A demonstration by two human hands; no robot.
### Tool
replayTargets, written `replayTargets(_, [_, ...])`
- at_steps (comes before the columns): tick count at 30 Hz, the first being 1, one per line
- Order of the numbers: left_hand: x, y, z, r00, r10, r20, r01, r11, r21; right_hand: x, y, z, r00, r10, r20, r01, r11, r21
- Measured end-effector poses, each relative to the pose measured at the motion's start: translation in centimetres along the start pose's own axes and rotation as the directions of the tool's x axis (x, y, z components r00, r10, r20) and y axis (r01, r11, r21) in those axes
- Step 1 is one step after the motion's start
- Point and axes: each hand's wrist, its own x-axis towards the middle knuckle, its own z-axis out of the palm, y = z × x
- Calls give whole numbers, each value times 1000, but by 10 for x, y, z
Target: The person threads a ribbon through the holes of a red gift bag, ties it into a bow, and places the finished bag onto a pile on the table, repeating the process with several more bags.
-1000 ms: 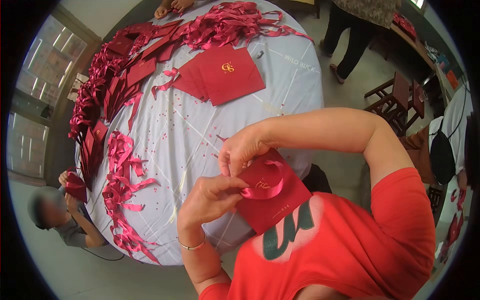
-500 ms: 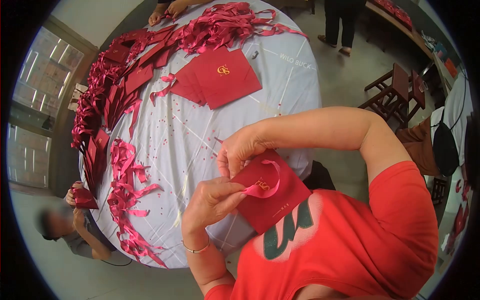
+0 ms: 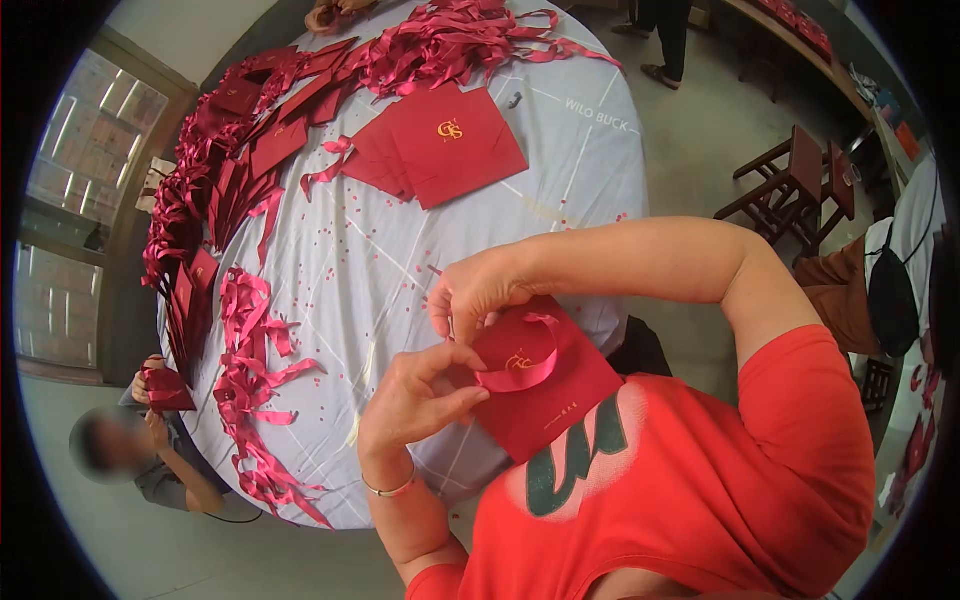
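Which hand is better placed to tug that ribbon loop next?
Probably the left hand: it is right at the ribbon loop, while the right hand is farther off, by the red bag.

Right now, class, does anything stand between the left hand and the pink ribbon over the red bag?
Nothing visible does: the left hand has its fingertips at one visible end of the pink ribbon, which curves uncovered over the red bag.

"What's on the left?"

"A framed window (image 3: 85,150) with bright panes, beside a plain pale wall (image 3: 195,30)."

"And the furniture?"

"A round table (image 3: 585,185) under a whitish cloth (lettered 'WILO BUCK'), dark wooden stools (image 3: 803,165) to its right on the greyish floor (image 3: 690,150), and a long wooden table (image 3: 835,82) beyond them."
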Motion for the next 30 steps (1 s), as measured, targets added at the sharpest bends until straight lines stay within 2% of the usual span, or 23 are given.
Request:
replayTargets(2, [-1, 0, 1, 1000, 0, -15, 0, 1000, 11, -3, -3, 2, 990, 3, -139, 4, 999, 52])
replayTargets(3, [-3, -1, 1, 1000, 22, -20, -22, 1000, 18, -5, -6, 4, 990, 2, -139, 5, 999, 53])
replayTargets(5, [-3, -1, 2, 999, 48, -25, -47, 999, 26, -9, -13, 6, 967, 2, -255, 16, 998, 66])
replayTargets(8, [-1, 0, 5, 998, 29, -47, -27, 999, 41, -7, -16, 11, 959, -21, -282, 22, 1000, 1])
replayTargets(11, [2, -1, 8, 997, 47, -64, -40, 994, 100, 2, -7, 6, 969, -76, -236, 64, 996, -56])
replayTargets(16, [6, 2, 20, 969, 43, -245, 3, 983, 184, 1, 2, 5, 951, -168, -260, 171, 985, -10])
replayTargets(20, [7, -2, 21, 964, 113, -241, -65, 978, 199, 8, 9, 2, 951, -180, -251, 188, 982, 8])
replayTargets(23, [6, -3, 19, 974, 28, -225, 17, 981, 194, 7, 8, 3, 951, -151, -269, 159, 987, 7])
replayTargets(25, [10, -16, 18, 932, 295, -211, -211, 914, 346, 6, 7, 4, 950, -158, -271, 163, 987, -3])
replayTargets(29, [7, -14, 16, 940, 277, -197, -199, 919, 342, 4, 6, 3, 951, -180, -253, 171, 984, -56])
replayTargets(30, [5, -5, 17, 963, 183, -197, -109, 937, 333, 5, 7, 3, 951, -180, -252, 171, 984, -56])
